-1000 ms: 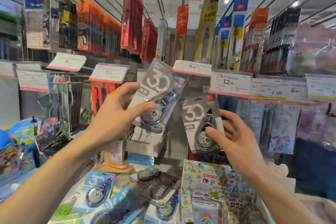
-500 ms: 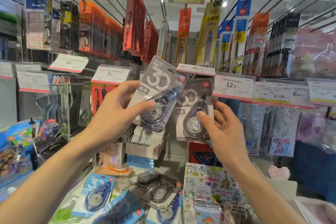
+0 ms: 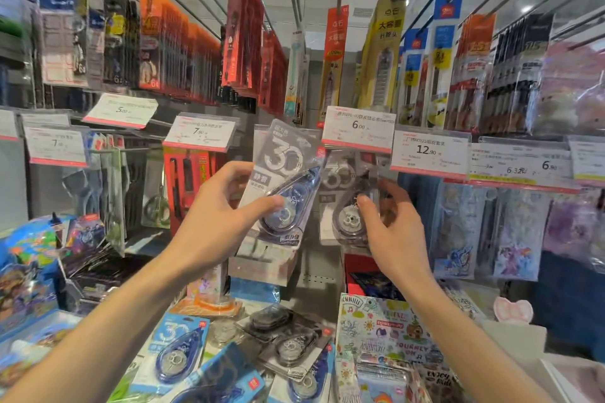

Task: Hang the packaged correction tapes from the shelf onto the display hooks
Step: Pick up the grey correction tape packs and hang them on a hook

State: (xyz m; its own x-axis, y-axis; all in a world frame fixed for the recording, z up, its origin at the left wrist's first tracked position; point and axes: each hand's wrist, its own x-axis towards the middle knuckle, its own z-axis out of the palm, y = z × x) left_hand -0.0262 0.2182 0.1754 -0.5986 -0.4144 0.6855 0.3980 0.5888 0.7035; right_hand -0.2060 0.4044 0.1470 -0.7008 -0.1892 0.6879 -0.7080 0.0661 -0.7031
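Note:
My left hand [image 3: 217, 216] grips a grey correction tape pack [image 3: 284, 173] marked "30", held upright in front of the display. My right hand [image 3: 391, 232] pinches a second grey correction tape pack [image 3: 343, 193], whose top is tucked under the 6.00 price tag [image 3: 358, 129]; the hook there is hidden behind the tag. On the shelf below lie several more packs, among them a blue pack [image 3: 178, 347] and grey packs [image 3: 288, 343].
Rows of hooks with pens, cutters and red packs hang above. Price tags 7.90 [image 3: 199, 134] and 12.90 [image 3: 429, 154] flank the spot. A sticker book [image 3: 386, 337] lies at lower right, toy packs [image 3: 26, 271] at left.
My right hand has lifted its pack up and slightly left, until its top went under the 6.00 tag. My left hand has held its pack almost still.

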